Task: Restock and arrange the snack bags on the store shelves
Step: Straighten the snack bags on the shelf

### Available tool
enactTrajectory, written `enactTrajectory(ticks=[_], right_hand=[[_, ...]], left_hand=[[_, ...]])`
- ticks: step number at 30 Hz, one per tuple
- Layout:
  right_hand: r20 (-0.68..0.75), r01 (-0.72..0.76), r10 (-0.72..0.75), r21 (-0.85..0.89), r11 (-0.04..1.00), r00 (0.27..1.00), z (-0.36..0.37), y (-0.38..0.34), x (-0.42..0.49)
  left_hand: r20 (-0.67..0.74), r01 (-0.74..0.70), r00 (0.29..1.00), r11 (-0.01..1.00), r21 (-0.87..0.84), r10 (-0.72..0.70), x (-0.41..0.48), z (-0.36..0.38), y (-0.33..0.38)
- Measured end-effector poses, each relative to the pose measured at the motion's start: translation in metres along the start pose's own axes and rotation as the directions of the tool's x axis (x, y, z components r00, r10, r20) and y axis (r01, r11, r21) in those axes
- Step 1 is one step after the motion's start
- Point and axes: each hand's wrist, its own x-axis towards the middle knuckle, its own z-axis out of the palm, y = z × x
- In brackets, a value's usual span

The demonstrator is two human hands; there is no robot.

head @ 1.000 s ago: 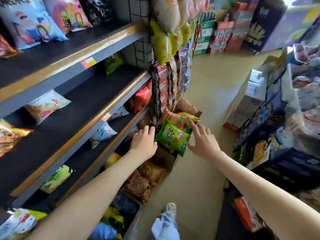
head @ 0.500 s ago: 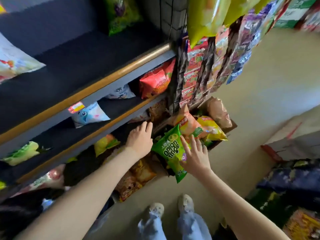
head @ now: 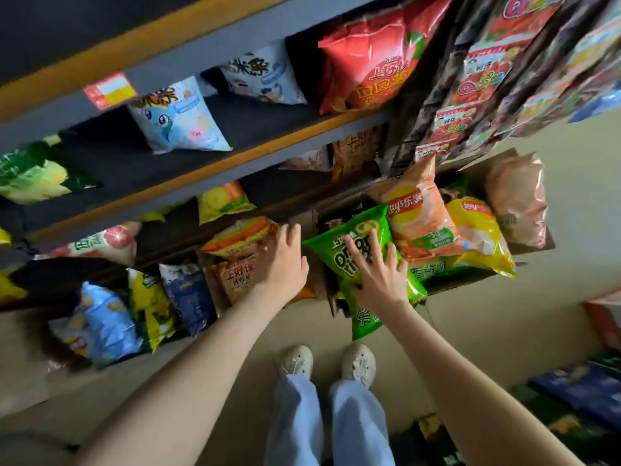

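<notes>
The right hand (head: 379,275) had slid from the edge of the green onion-ring bag (head: 331,245) onto its front, fingers spread wide and pressing flat without gripping. The bag lay tilted among Lay's crisp packets (head: 416,220) in the cardboard box (head: 484,163). The left hand (head: 285,260) stayed beside it, fingers straight, holding nothing.

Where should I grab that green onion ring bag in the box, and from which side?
Probably the flat near end of the green onion ring bag, which pokes out over the cardboard box toward you. Come from your side, thumb on top; the puffed middle under the right hand gives little grip.
</notes>
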Motion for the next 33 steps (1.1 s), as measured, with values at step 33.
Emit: enactTrajectory(ticks=[33], right_hand=[[-0.678,0.415,-0.278,0.044,0.909,0.681,-0.440,-0.062,-0.078]], left_hand=[[-0.639,-0.564,0.725,0.754,-0.336,0.258,-0.090,-0.315,0.050]])
